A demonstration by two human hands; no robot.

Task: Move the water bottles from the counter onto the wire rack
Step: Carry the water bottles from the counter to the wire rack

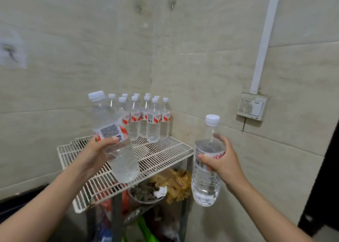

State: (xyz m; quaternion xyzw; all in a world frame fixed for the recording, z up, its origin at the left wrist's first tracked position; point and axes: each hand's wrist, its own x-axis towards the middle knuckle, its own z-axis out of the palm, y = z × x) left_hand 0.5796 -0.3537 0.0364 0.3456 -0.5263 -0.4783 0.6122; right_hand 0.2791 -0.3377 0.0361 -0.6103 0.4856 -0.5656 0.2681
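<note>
The left forearm and right forearm rise from the lower corners, both stretched forward. The left hand is curled round the label band of the tilted bottle, with the thumb across its front and the white cap leaning left. This bottle hangs in the air over the front half of the wire rack. The right hand wraps the shoulder of the upright bottle, thumb on the near side and fingers round the far side. It holds the bottle just off the rack's right edge, base lower than the shelf. Under the shelf sits a bowl of dark scraps beside crumpled yellow bags. At the rack's back corner, close to the tiled wall, the standing bottles cluster in rows, all capped.
</note>
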